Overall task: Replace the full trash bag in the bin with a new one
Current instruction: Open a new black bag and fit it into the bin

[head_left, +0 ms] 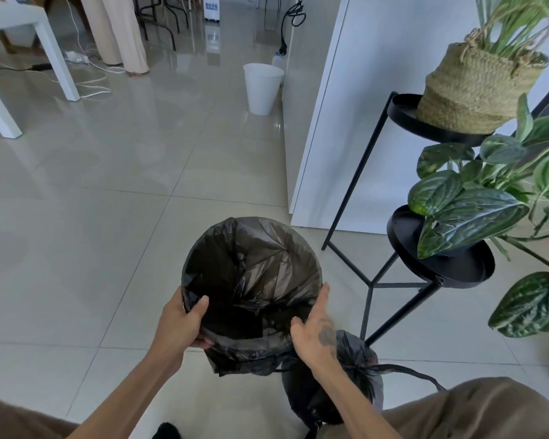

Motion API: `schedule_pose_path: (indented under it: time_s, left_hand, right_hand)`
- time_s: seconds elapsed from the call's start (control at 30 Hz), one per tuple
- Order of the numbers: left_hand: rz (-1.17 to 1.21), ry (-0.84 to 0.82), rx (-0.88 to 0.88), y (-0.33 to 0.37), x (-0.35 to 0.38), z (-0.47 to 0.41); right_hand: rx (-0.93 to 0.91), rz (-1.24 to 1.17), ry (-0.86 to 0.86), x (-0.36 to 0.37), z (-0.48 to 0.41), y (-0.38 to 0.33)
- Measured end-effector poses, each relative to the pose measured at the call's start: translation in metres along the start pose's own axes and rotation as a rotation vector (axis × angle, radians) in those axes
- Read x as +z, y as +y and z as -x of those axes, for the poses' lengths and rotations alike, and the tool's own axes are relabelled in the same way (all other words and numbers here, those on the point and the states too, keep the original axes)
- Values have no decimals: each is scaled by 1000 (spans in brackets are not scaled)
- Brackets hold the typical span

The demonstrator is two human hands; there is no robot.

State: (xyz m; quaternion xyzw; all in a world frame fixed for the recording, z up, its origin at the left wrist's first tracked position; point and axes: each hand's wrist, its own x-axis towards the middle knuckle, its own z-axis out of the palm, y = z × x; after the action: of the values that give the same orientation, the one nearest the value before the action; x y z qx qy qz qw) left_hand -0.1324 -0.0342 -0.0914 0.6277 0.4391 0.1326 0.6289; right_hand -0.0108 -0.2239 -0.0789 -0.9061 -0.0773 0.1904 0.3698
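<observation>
1. Glossy pale floor tiles [114,236] run from near you to the far side of the room, where a white table leg [56,55] and loose cables sit at far left and a spare white bin [262,88] stands by the white wall panel [346,122].
2. At right, a black plant stand [438,270] carries a woven basket pot [476,90] on its upper tray and broad striped leaves over the lower one; it stands near the bin you are working on but apart from it.
3. Your bin sits near centre, and the new black bag [260,267] already lines it, its mouth folded out over the rim and a loose flap hanging down the near side.
4. Your left hand [184,321] clamps the near-left rim: thumb hooked inside the bag, fingers curled under the outside, pinching the plastic to the edge, probably so the liner cannot slide in.
5. Your right hand [314,331] is spread, fingers straight and lying along the near-right rim, pressing the fold flat rather than gripping it.
6. The full trash bag [355,375], knotted with its tails trailing right, rests on the floor just beside the bin, under your right forearm, out of the way yet close to pick up.
7. Judging by this, the swap is nearly finished; what is left looks like tidying the near flap and carrying off the tied bag.
</observation>
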Motion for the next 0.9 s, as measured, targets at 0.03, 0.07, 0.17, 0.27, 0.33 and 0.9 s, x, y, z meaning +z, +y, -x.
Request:
schedule_pose_path:
  time_s: [0.03, 0.07, 0.17, 0.27, 0.33, 0.9]
  left_hand:
    - [13, -1, 22, 12, 6, -8]
    - [26, -5, 41, 23, 13, -17]
    - [50, -27, 79, 55, 39, -47]
    - [70, -61, 95, 77, 69, -86]
    - [84, -89, 97, 88, 90, -115]
    - [-24, -149, -5, 94, 174, -257]
  right_hand:
    - [-7, -27, 16, -7, -11, -6]
    - [-5, -52, 33, -14, -23, -12]
    - [7, -66, 85, -35, -63, -28]
    - [-10, -66, 146, -49, -107, -36]
    - [4, -81, 167, -54, -140, -37]
    - [160, -151, 225, -39, -267, -8]
